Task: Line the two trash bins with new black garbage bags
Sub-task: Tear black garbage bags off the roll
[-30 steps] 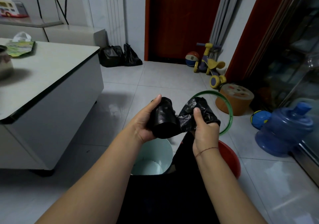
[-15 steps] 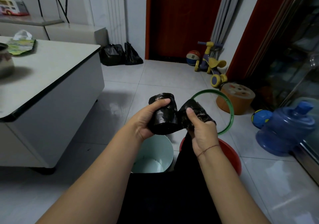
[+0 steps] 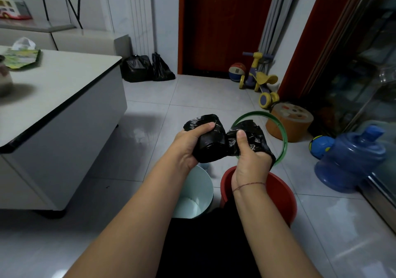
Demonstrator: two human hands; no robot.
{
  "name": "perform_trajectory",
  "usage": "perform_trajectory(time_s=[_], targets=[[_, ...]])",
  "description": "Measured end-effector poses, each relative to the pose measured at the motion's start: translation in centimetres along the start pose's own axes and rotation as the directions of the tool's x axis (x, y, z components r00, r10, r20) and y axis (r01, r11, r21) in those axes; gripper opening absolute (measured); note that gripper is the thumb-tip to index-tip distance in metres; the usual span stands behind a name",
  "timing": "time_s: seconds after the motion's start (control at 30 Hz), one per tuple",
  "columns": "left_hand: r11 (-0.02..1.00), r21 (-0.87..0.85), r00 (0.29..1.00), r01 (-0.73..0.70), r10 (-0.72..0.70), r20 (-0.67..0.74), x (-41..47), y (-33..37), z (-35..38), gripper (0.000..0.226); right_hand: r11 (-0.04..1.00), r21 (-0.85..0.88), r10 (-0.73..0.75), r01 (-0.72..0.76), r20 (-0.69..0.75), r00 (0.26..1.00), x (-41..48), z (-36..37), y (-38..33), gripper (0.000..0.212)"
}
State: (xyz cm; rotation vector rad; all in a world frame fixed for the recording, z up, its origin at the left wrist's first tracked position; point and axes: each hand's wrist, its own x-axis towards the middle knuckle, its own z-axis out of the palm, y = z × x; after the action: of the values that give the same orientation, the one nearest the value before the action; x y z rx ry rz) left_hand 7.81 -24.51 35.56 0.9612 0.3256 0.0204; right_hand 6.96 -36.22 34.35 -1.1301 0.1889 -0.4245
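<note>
My left hand [image 3: 188,147] grips a roll of black garbage bags [image 3: 211,144] held in front of me at mid-frame. My right hand [image 3: 249,163] pinches the loose end of the outer bag [image 3: 254,135], which still joins the roll. Below the hands two bins stand side by side on the tiled floor: a pale mint bin [image 3: 201,190] on the left and a red bin [image 3: 280,196] on the right. Both are unlined inside. A green ring [image 3: 284,136] lies on the floor just beyond the red bin.
A white low table [image 3: 64,97] fills the left side. Two full black bags [image 3: 147,68] sit by the far wall. A blue water jug [image 3: 353,160], a round stool [image 3: 291,119], balls and a toy tricycle [image 3: 259,78] crowd the right.
My left thumb has come over the top of the roll. The right hand has drawn the loose bag end slightly down and closer to the roll. Both bins are now more in view.
</note>
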Motion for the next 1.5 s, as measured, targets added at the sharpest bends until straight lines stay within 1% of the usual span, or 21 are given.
perform_trajectory(time_s=[0.1, 0.17, 0.27, 0.33, 0.37, 0.4, 0.47, 0.53, 0.6, 0.67, 0.77, 0.8, 0.9, 1.0, 1.1, 1.17, 1.2, 1.27, 1.33, 1.4, 1.5], targets=[[1.000, 0.006, 0.999, 0.022, -0.022, 0.023, -0.4, 0.2, -0.2, 0.029, 0.999, 0.014, 0.028, -0.029, 0.019, 0.999, 0.0, 0.1, -0.2, 0.011], [1.000, 0.012, 0.998, 0.022, -0.023, 0.054, -0.5, 0.4, -0.7, 0.030, 0.990, 0.070, 0.116, -0.123, 0.098, 0.988, 0.1, 0.2, -0.5, 0.006], [0.999, 0.049, 0.992, -0.001, -0.005, 0.122, -0.7, 0.9, -1.7, 0.026, 0.949, 0.106, 0.256, -0.296, 0.285, 0.924, -0.3, 0.5, -0.8, 0.013], [0.997, 0.078, 0.983, -0.004, -0.010, 0.186, -0.9, 1.1, -2.0, 0.030, 0.938, 0.055, 0.302, -0.342, 0.354, 0.885, -0.9, 0.6, -0.7, 0.012], [0.996, 0.086, 0.978, 0.011, -0.028, 0.205, -1.0, 1.2, -2.0, 0.033, 0.941, 0.032, 0.306, -0.338, 0.349, 0.886, -1.1, 0.7, -0.6, 0.012], [0.995, 0.086, 0.975, 0.042, -0.060, 0.216, -1.0, 1.2, -2.1, 0.034, 0.951, 0.017, 0.288, -0.309, 0.319, 0.903, -1.0, 0.7, -0.5, 0.009], [0.989, 0.076, 0.958, 0.127, -0.142, 0.249, -1.2, 0.9, -1.9, 0.031, 0.981, -0.023, 0.193, -0.193, 0.239, 0.952, -0.7, 0.7, -0.3, 0.007], [0.978, 0.094, 0.941, 0.189, -0.207, 0.269, -1.5, 0.5, -1.6, 0.027, 0.995, -0.088, 0.070, -0.054, 0.190, 0.979, -0.4, 0.8, -0.1, 0.009], [0.971, 0.112, 0.936, 0.209, -0.232, 0.266, -1.6, 0.1, -1.2, 0.025, 0.986, -0.164, -0.008, 0.035, 0.164, 0.986, -0.3, 0.9, 0.0, 0.011], [0.980, 0.084, 0.950, 0.179, -0.194, 0.245, -1.7, 0.2, -1.0, 0.029, 0.975, -0.213, -0.045, 0.070, 0.121, 0.992, -0.2, 0.9, 0.0, 0.014], [0.994, 0.061, 0.983, 0.095, -0.103, 0.152, -1.5, 0.5, -1.2, 0.049, 0.980, -0.194, -0.035, 0.047, 0.065, 0.997, 0.5, 0.5, 0.1, 0.022], [0.995, 0.066, 0.989, 0.071, -0.078, 0.122, -1.4, 0.5, -1.1, 0.051, 0.984, -0.176, -0.028, 0.037, 0.056, 0.998, 0.6, 0.4, 0.2, 0.025], [0.998, 0.060, 0.998, 0.030, -0.034, 0.062, -1.1, 0.1, -0.4, 0.043, 0.988, -0.146, -0.045, 0.050, 0.039, 0.998, 0.3, 0.4, 0.4, 0.035], [0.999, 0.034, 1.000, 0.020, -0.020, 0.023, -0.7, -0.1, 0.1, 0.037, 0.991, -0.124, -0.051, 0.053, 0.019, 0.999, 0.4, 0.2, 0.4, 0.037], [0.999, 0.035, 1.000, 0.022, -0.022, -0.018, -0.7, -0.6, 0.7, 0.037, 0.989, -0.142, -0.048, 0.048, 0.008, 0.999, -0.1, 0.2, 0.4, 0.040], [0.999, 0.036, 0.998, 0.038, -0.036, -0.059, -0.6, -0.8, 0.7, 0.041, 0.988, -0.140, -0.065, 0.059, -0.039, 0.997, -0.1, 0.2, -0.4, 0.041], [0.998, 0.031, 0.994, 0.050, -0.046, -0.102, -0.4, -0.6, 0.2, 0.043, 0.989, -0.131, -0.083, 0.071, -0.088, 0.993, 0.2, 0.1, -1.0, 0.040], [0.999, -0.001, 0.981, 0.045, -0.044, -0.191, 0.0, 0.3, -1.6, 0.040, 0.989, -0.113, -0.109, 0.092, -0.157, 0.982, 1.7, -0.6, -1.6, 0.027], [1.000, -0.002, 0.974, -0.012, 0.011, -0.225, 0.3, 1.1, -3.2, 0.028, 0.989, -0.121, -0.097, 0.083, -0.113, 0.989, 2.6, -1.1, -1.7, 0.023], [0.999, 0.031, 0.980, -0.042, 0.048, -0.194, 0.3, 1.3, -3.7, 0.020, 0.981, -0.181, -0.081, 0.072, -0.044, 0.996, 2.4, -1.0, -1.1, 0.027], [0.994, 0.057, 0.988, -0.096, 0.102, -0.116, 0.3, 1.1, -3.4, 0.024, 0.975, -0.204, -0.080, 0.089, 0.049, 0.996, 1.8, -1.0, 0.0, 0.024]])
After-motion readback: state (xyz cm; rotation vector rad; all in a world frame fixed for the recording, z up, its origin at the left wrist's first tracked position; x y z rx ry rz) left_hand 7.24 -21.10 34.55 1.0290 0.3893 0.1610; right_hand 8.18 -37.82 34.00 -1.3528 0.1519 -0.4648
